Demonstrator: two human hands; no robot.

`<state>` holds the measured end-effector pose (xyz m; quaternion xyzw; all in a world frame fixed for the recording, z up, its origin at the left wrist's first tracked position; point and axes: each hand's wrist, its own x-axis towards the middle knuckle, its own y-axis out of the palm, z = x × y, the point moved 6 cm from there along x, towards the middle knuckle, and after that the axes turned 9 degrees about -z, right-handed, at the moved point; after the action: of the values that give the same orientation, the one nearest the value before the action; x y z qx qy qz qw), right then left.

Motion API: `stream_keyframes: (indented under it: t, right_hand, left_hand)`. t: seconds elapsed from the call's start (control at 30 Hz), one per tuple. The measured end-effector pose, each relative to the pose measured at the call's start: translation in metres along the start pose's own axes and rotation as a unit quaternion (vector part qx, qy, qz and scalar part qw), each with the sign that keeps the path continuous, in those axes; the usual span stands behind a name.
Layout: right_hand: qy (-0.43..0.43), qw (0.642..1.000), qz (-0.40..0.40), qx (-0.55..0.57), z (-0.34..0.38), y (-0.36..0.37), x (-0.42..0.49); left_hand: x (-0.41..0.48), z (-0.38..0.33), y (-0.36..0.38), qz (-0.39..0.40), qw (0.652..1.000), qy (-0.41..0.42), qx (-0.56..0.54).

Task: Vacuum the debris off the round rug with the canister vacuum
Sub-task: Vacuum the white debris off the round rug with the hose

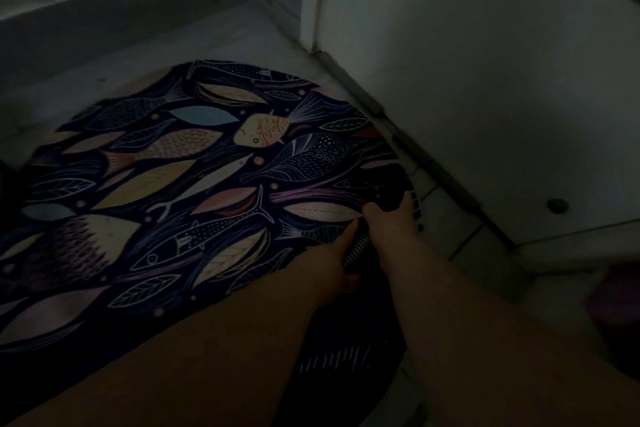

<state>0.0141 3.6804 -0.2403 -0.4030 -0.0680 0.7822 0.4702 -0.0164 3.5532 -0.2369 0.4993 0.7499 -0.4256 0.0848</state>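
Forearms nearest. Left hand [330, 265] curled round ribbed hose [356, 250]; right hand [391, 222] gripped dark nozzle [388, 184] at right edge of round rug [173, 184]. Dim; no debris discernible, so progress could not be judged.

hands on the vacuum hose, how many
2. The left hand grips the ribbed hose; the right hand grips its dark end just ahead, at the right edge of the round rug.

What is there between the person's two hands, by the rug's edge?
A ribbed vacuum hose runs between the left hand and the right hand, both gripping it above the round rug edge. The dim head view shows it.
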Motion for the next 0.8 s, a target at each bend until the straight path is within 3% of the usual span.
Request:
stream_keyframes:
  t: [0.37,0.63,0.8]
  right_hand:
    - [0.01,0.998,0.067,-0.009,0.015,0.082,-0.056]
    - [-0.024,0.987,0.15,-0.054,0.028,0.177,-0.119]
    - [-0.046,0.976,0.193,-0.088,0.032,0.228,-0.16]
  left_hand:
    - [-0.04,0.072,-0.048,-0.053,0.998,-0.036,0.01]
    - [-0.096,0.149,-0.094,-0.072,0.985,-0.121,-0.102]
    - [-0.13,0.193,-0.116,-0.088,0.978,-0.156,-0.102]
